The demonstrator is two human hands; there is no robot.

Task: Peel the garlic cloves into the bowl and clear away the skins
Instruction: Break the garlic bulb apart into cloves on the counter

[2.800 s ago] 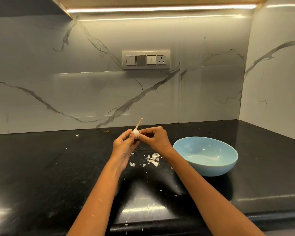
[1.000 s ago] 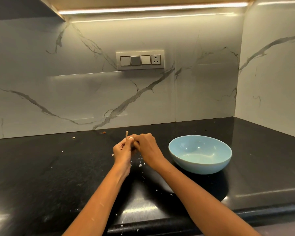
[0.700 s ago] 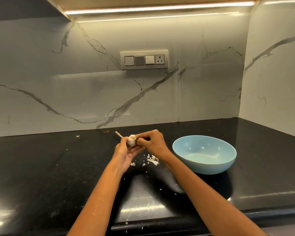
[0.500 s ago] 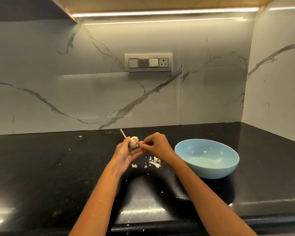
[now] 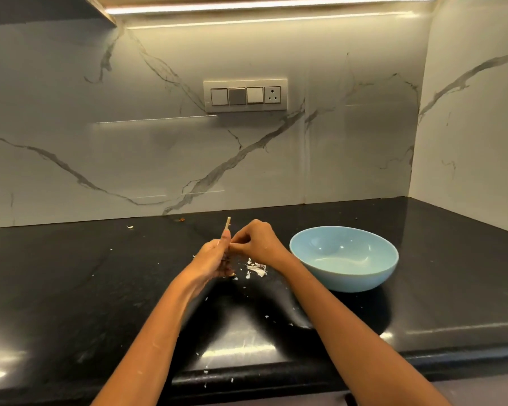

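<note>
Gripping the garlic (image 5: 228, 225) together, both hands (image 5: 214, 259) (image 5: 257, 243) sit left of the bowl (image 5: 344, 276) — counter (image 5: 71, 288) edge near.

Two bare forearms, sleeveless to the lower frame edge; left hand (image 5: 214, 259) and right hand (image 5: 258, 244) ungloved, without rings, watch or bracelets; pale flecks on forearms.
</note>
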